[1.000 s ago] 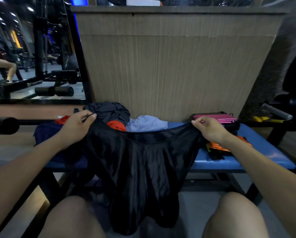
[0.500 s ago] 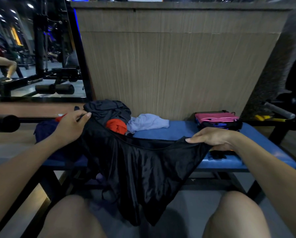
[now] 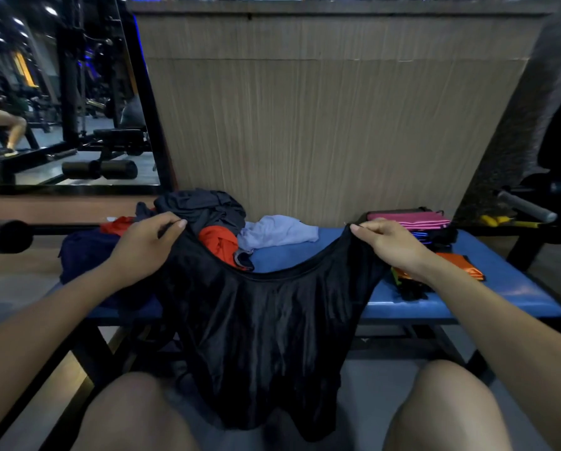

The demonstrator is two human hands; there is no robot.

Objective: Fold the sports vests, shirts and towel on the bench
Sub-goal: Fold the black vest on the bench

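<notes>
A shiny black vest (image 3: 263, 330) hangs spread in front of the blue bench (image 3: 487, 297), its lower part dropping between my knees. My left hand (image 3: 142, 245) pinches its top left corner and my right hand (image 3: 389, 245) pinches its top right corner, with the upper edge sagging between them. Behind it on the bench lies an unfolded heap: a dark grey garment (image 3: 201, 208), an orange one (image 3: 219, 242), a light blue one (image 3: 279, 234) and a navy one (image 3: 84, 255). At the right sits a folded stack topped in pink (image 3: 409, 219), with a folded orange piece (image 3: 461, 265) beside it.
A wood-panel wall (image 3: 321, 125) rises straight behind the bench. A mirror (image 3: 61, 92) at the left reflects gym machines. A black padded bar (image 3: 2, 236) sticks in from the left edge, and a grey handle (image 3: 526, 206) with yellow parts is at the right.
My right hand has lifted from the bench surface and moved right, pulling the vest's top edge wider and higher. My left hand has barely shifted.
</notes>
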